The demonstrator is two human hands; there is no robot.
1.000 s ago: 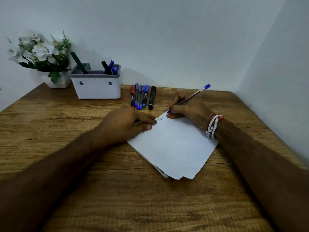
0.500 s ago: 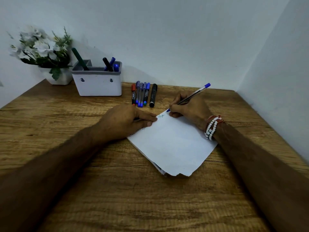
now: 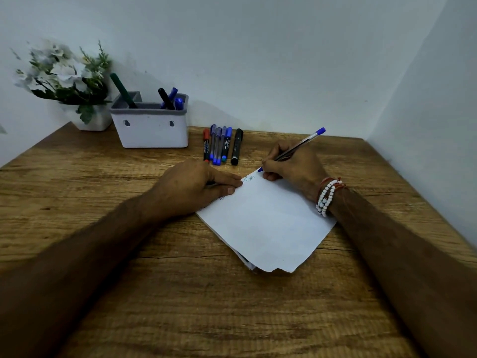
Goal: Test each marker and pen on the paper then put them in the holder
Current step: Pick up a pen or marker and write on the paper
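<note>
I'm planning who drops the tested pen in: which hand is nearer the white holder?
Left. The left hand presses the paper, right of the holder and nearer the person; the right hand, gripping the blue pen, is farther right, past the loose markers.

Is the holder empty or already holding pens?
Not empty: a green marker leans in the holder's left, black and blue pens in its right.

Little shifts: the right hand (image 3: 294, 166) works the blue pen (image 3: 296, 147) in tiny strokes, so its tip barely moves at the far corner of the paper (image 3: 271, 223), just right of the green scribble (image 3: 249, 178). The beaded wrist (image 3: 326, 197) slides slightly left. The far things, such as the holder (image 3: 152, 133), now sit a little higher in view than a second ago.
</note>
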